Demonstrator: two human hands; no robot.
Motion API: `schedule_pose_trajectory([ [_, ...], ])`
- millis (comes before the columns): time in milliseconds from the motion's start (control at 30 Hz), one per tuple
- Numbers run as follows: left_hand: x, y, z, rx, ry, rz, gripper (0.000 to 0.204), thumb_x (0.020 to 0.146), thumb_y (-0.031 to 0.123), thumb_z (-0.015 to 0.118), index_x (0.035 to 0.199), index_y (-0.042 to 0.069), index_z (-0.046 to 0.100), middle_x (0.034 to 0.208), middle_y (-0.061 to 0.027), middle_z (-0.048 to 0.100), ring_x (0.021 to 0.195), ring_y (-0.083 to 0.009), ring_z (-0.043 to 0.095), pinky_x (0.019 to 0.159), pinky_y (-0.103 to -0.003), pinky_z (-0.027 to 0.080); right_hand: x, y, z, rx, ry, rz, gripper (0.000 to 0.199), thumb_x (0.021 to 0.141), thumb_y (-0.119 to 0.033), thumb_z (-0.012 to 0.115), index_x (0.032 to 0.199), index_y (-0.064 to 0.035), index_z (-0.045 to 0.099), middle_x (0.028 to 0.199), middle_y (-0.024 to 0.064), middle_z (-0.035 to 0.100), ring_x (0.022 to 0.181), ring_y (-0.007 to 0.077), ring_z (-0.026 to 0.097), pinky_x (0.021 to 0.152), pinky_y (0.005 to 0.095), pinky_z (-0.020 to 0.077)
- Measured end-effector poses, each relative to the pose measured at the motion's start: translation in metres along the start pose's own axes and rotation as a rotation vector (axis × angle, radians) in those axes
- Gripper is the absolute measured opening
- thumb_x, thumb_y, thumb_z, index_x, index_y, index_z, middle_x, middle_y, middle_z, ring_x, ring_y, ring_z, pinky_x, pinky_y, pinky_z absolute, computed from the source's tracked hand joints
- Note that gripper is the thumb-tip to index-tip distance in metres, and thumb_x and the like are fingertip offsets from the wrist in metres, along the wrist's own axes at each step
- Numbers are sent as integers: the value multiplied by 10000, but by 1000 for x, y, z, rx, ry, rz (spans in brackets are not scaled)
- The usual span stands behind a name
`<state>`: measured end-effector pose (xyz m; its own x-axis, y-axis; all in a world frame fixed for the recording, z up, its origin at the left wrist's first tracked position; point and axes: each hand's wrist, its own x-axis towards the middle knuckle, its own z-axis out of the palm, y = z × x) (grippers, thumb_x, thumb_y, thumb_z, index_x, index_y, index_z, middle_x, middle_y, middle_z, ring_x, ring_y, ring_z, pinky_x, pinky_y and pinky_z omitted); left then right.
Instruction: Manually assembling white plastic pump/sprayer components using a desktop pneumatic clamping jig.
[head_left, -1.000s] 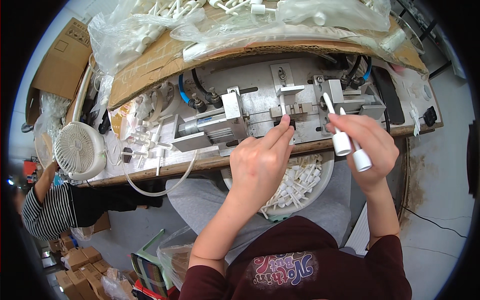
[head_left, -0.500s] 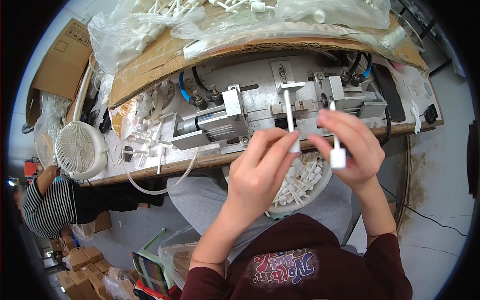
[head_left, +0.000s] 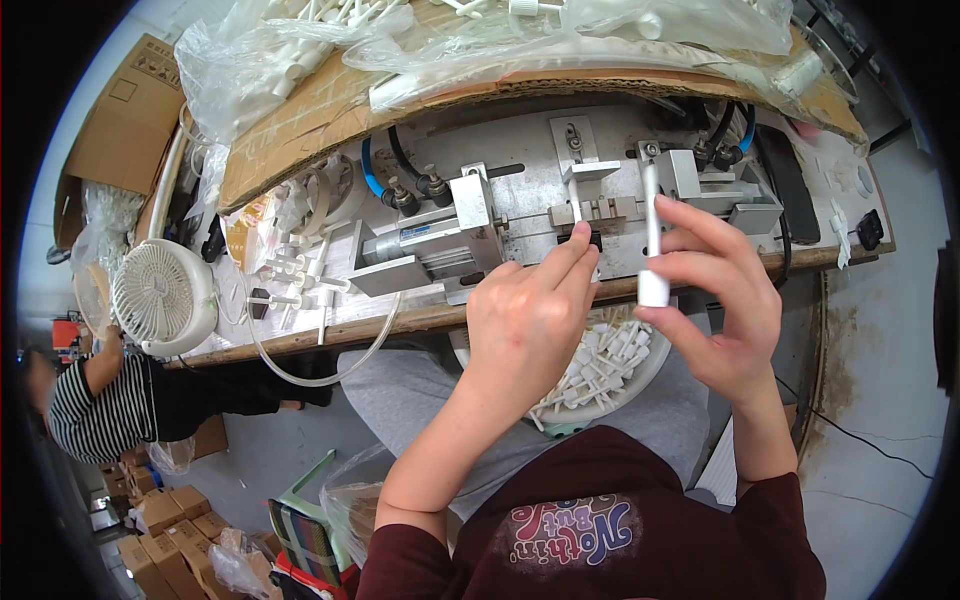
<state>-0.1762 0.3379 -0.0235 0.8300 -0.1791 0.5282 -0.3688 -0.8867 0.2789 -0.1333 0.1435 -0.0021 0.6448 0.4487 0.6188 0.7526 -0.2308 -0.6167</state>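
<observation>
My left hand (head_left: 535,325) is closed round the lower end of a white plastic rod (head_left: 574,197), its fingers pressed together over it. That rod's upper end reaches the metal bracket (head_left: 592,171) of the bench fixture; the end under my fingers is hidden. My right hand (head_left: 725,290) pinches a second white plastic rod with a wide cap (head_left: 653,240). This one stands nearly upright in the picture, cap downward, right of the small clamp block (head_left: 610,210). Below both hands, a round white tub (head_left: 660,365) of similar white capped pieces rests at my lap.
Metal cylinders (head_left: 415,245) with black and blue hoses flank the fixture. Cardboard (head_left: 300,135) heaped with bagged white parts overhangs the back. A white fan (head_left: 160,298), loose white parts (head_left: 290,280) and a phone (head_left: 787,185) lie around. At far left is a person in stripes (head_left: 100,405).
My left hand has shifted slightly down, and its fingers now cover the rod's lower end. My right hand has moved its rod left and turned it nearly upright.
</observation>
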Motion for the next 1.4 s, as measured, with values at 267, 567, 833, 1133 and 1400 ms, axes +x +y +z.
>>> schedule_pose_trajectory([
  [267, 67, -28, -66, -236, 272, 5, 173, 839, 77, 777, 1007, 38, 779, 875, -25, 753, 665, -52, 624, 612, -209, 494, -3, 4, 11, -385, -86, -119, 289, 691, -22, 760, 966, -3, 674, 1183, 125, 699, 828, 243, 690, 686, 330, 532],
  [567, 176, -101, -45, -42, 139, 80, 225, 870, 87, 702, 1085, 26, 730, 1091, -163, 728, 998, -307, 689, 896, -395, 526, 4, 12, 37, -538, -223, -214, 147, 743, -57, 668, 883, -22, 645, 1165, 149, 720, 500, 148, 548, 519, 257, 444],
  [833, 181, -88, -22, 25, -27, 3, 218, 857, 175, 768, 1044, 63, 774, 913, -41, 754, 834, -106, 686, 755, -277, 549, 13, 7, 33, -569, -307, -172, 95, 743, -62, 655, 791, -28, 579, 1158, 178, 712, 494, 188, 584, 522, 291, 479],
  [1133, 96, -45, -84, -421, 118, -74, 229, 773, 121, 847, 975, 47, 769, 1105, -97, 704, 814, -130, 713, 666, -239, 596, 100, 4, -22, -325, 18, -150, 135, 833, -96, 736, 958, -56, 708, 862, 68, 719, 622, 146, 629, 572, 285, 501],
  [1400, 15, 0, -49, -257, 25, 31, 310, 752, 55, 806, 1053, 32, 737, 1222, -118, 688, 794, -165, 713, 684, -286, 575, 226, 97, -65, -890, -342, -337, 274, 783, -1, 693, 1055, -33, 692, 988, 160, 710, 886, 322, 669, 781, 395, 525],
])
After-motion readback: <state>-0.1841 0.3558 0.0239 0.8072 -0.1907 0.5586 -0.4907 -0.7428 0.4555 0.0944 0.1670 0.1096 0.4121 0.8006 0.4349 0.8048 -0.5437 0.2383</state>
